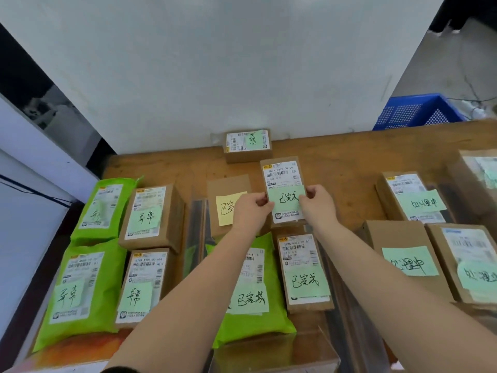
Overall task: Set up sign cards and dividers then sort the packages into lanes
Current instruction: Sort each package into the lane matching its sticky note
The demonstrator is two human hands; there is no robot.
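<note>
A brown cardboard package (282, 173) with a white shipping label lies in the middle lane of the wooden table (336, 160). A green sticky note (287, 199) with black handwriting sits on its label. My left hand (251, 208) pinches the note's left edge and my right hand (318, 204) pinches its right edge. Beside it lies a brown package with a yellow note (227, 208), partly hidden by my left hand. Clear plastic dividers (196, 224) stand between the lanes.
Green bags (88, 281) and brown boxes (152, 214) with green notes fill the left lane. More noted boxes (408, 262) lie on the right. A small box (247, 145) sits at the back by the white wall. A blue crate (415, 111) stands beyond the table's right corner.
</note>
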